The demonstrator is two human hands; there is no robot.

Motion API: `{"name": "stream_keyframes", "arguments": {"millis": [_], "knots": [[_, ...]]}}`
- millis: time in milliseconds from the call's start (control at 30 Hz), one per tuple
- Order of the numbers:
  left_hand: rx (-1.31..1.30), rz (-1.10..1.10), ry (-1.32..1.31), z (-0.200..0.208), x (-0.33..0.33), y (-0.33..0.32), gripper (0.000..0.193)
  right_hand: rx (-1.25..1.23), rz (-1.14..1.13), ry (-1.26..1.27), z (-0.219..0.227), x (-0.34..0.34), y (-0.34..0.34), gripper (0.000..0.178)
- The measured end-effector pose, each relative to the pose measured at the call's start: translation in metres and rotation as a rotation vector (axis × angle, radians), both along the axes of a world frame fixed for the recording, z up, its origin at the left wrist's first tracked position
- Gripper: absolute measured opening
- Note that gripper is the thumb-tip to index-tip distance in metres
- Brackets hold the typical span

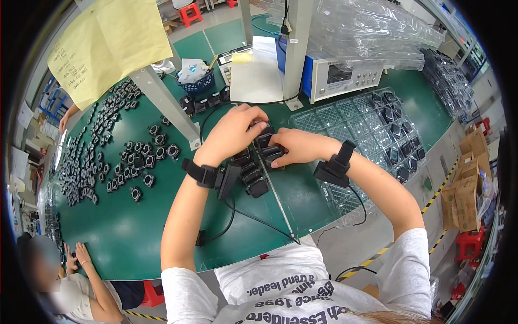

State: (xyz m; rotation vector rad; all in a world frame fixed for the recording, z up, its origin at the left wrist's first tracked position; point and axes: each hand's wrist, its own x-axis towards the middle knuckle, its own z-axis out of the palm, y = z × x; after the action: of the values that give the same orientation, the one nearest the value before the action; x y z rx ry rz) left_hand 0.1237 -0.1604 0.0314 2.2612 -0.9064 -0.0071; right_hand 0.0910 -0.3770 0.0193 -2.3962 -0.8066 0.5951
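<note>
Right between the two hands, small black devices [251,173] sit close together in short rows on the green tabletop [162,237], beside a pale seam. At their far end the left hand [232,132] bends over with its fingers curled down onto a device; its grip looks narrow, but I cannot tell whether it is closed on one. From the other side the right hand [302,146] reaches in, thumb and fingers drawn near each other around a device, which its grip seems to hold. Each wrist wears a black strap with a dark module.

Just right of the hands lies a clear plastic tray [337,121], dark devices filling its farther right compartments. To the left, round-faced devices [145,154] lie scattered, with a denser spread [89,156] beyond. Behind the hands are a white paper sheet [256,81], a dark blue basket [198,86] and a boxy instrument [348,78], with clear plastic wrapping [372,32] above it. Another person [89,297] sits at the lower left edge.
</note>
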Motion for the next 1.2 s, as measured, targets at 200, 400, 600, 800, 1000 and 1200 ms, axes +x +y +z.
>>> {"name": "stream_keyframes", "arguments": {"millis": [200,400,600,800,1000,1200], "knots": [[0.128,-0.071,0.089,0.016,-0.030,-0.004,0.038,0.019,-0.039,-0.061,-0.004,-0.006,-0.004,0.064],[0.152,-0.124,0.139,0.008,-0.032,-0.001,0.045,0.082,-0.121,-0.244,0.027,-0.043,-0.029,0.071],[0.233,-0.155,-0.033,0.005,-0.045,-0.004,0.045,-0.213,-0.317,-0.464,0.085,-0.105,-0.137,0.036],[0.272,-0.120,0.077,0.015,-0.042,-0.001,0.048,-0.453,-0.452,-0.273,0.067,-0.159,-0.229,0.029],[0.229,-0.122,0.147,0.003,-0.032,-0.004,0.038,-0.382,-0.542,-0.282,0.051,-0.165,-0.253,0.036],[0.274,-0.142,0.096,-0.004,-0.029,-0.003,0.038,-0.409,-0.518,-0.134,0.049,-0.158,-0.261,0.040]]}}
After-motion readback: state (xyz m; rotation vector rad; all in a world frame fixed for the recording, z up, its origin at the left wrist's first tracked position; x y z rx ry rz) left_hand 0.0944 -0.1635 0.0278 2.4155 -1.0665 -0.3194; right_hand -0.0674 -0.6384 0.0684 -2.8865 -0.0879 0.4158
